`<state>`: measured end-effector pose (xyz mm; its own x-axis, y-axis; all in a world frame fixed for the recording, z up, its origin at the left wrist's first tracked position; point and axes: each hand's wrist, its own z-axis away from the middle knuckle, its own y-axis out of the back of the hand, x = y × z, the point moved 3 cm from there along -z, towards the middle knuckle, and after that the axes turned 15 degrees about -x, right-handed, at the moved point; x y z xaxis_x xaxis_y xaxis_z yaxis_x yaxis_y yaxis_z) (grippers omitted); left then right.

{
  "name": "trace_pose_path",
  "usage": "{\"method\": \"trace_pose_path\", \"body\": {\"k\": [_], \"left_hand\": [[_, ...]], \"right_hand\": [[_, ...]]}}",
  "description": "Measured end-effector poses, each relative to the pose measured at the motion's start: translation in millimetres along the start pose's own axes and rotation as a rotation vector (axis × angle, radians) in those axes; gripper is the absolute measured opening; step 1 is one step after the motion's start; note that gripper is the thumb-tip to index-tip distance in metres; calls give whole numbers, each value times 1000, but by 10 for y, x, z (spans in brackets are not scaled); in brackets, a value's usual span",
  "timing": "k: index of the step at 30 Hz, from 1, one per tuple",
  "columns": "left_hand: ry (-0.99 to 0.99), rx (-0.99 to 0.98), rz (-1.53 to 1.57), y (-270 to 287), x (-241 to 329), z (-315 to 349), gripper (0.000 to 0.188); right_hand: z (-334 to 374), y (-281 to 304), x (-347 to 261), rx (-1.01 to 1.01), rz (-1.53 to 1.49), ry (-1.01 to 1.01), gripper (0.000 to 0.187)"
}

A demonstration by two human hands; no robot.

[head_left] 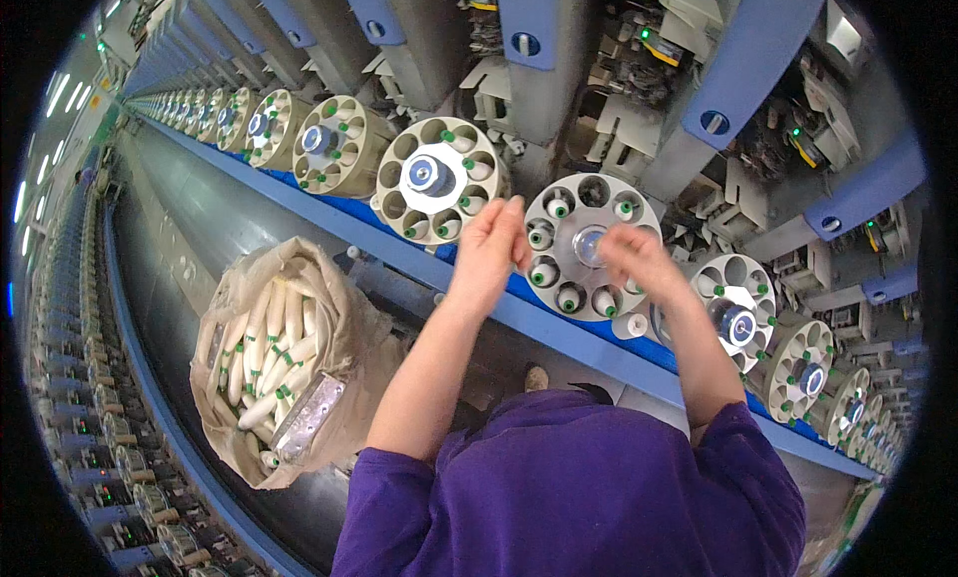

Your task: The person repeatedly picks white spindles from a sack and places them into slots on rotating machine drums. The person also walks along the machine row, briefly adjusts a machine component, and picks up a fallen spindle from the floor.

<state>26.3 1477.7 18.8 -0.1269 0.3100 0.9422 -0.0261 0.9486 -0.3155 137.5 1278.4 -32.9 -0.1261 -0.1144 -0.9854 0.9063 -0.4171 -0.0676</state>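
My left hand (491, 250) is raised at the left rim of a round bobbin magazine (649, 210), its fingers pinched together. Whatever they hold, if anything, is too fine to make out. Over the magazine's clear centre hub (587, 246) is my right hand (639, 260), slightly blurred, with fingers bent together; nothing nameable shows in them. Around the hub, several pockets hold white yarn bobbins with green tips, such as the bobbin (544, 275) near my left hand. At least one top pocket (594, 190) looks dark inside. A small white cylinder (630, 325) sits below the magazine.
A cloth sack (369, 352) full of white yarn bobbins (269, 347) with a metal plate (307, 417) stands at my left. Similar magazines (439, 181) line the blue rail (399, 268) both ways. Blue-grey machine columns (529, 48) rise behind. Another machine row (110, 437) runs at far left.
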Motion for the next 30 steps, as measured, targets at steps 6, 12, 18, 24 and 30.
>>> {"method": "trace_pose_path", "body": {"k": [6,12,18,24,30], "left_hand": [[186,43,-783,221,-463,593,32],[-37,386,-1221,1211,74,1661,17],[534,989,-1253,2742,704,3222,17],[641,506,-1812,3634,232,2903,47],[682,466,-1436,4187,54,2402,65]], "right_hand": [[-148,175,-75,-29,803,-242,25],[-435,-479,-807,193,842,61,27],[-1496,-2501,-351,-358,560,160,17],[-2172,-4381,-77,-807,901,-70,40],[-2384,-4783,323,-837,1252,-62,56]]}}
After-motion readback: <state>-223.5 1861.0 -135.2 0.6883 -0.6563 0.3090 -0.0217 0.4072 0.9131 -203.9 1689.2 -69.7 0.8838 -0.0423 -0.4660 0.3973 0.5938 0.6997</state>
